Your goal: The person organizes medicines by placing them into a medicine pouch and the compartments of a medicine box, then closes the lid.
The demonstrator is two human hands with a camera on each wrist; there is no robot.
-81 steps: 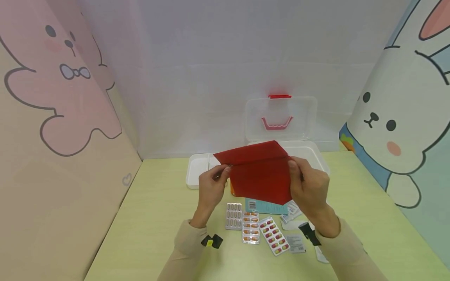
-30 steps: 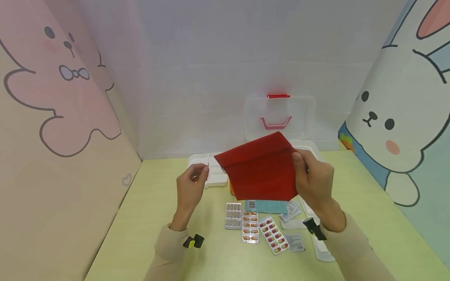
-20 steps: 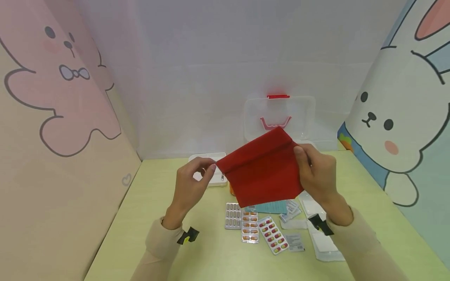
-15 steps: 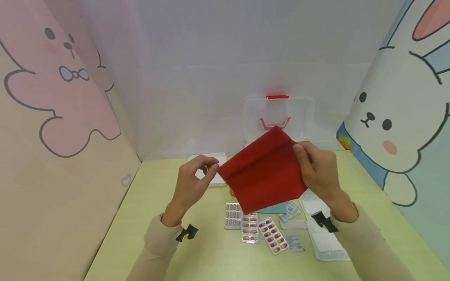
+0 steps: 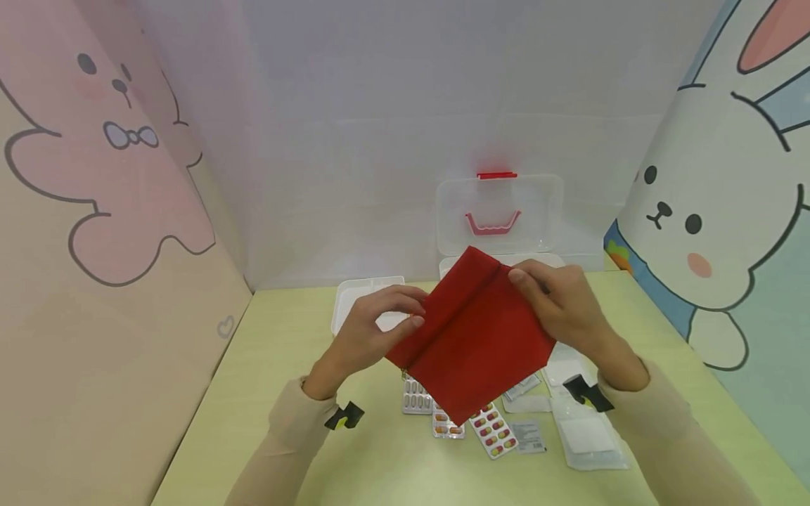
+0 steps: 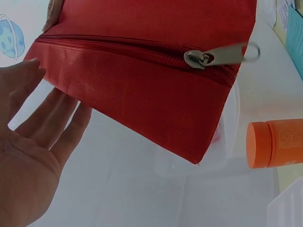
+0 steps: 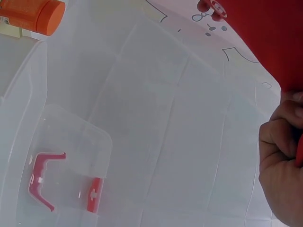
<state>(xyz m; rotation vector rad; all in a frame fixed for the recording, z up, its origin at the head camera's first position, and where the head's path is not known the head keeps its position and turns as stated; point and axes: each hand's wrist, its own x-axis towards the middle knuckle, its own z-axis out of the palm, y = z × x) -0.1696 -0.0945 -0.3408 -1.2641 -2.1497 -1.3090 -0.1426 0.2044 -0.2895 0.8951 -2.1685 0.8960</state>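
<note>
A flat red zippered pouch [image 5: 484,344] hangs tilted above the table between both hands. My right hand [image 5: 565,303] grips its upper right edge with the thumb in front; in the right wrist view the curled fingers of that hand [image 7: 284,156] bunch the red fabric [image 7: 279,42]. Thumb and fingertips of my left hand [image 5: 370,329] touch the opposite edge, the fingers loosely extended. In the left wrist view, fingers of that hand [image 6: 35,156] reach behind the pouch [image 6: 128,90], and the metal zipper pull [image 6: 227,55] dangles free near one end of the zipper.
Blister packs [image 5: 494,432], a small packet [image 5: 528,436] and white dressings [image 5: 588,436] lie below the pouch. Behind it stand a clear-lidded box [image 5: 500,197] with a pink handle and a white tray [image 5: 344,302]. An orange bottle [image 6: 279,143] shows in the left wrist view.
My left hand left the zipper side, moved away, then came back to the pouch's edge. The pouch has turned, its left side sinking lower. My right hand kept its grip.
</note>
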